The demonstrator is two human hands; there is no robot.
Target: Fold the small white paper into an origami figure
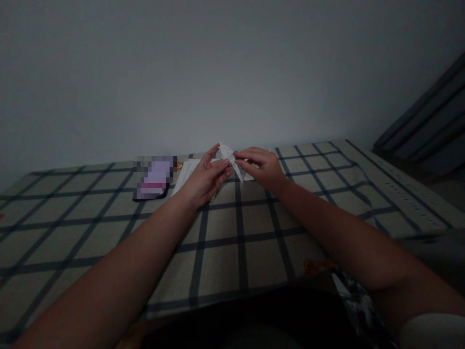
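Note:
A small white piece of paper [227,152], with a jagged edge and faint marks on it, is held up between my two hands over the table. My left hand [207,177] pinches it from the left between thumb and fingers. From the right, my right hand [263,167] grips its side with thumb and fingertips. Under and behind my left hand lies a white sheet [186,173] with faint print, partly covered by that hand. More white paper [249,177] shows beneath my right hand, mostly hidden.
A checked cloth [221,261] covers the table. To the left of my hands lies a phone [156,177] with a lit, partly blurred screen. A pale wall [232,72] rises behind the table, and a dark curtain [428,111] hangs at the right.

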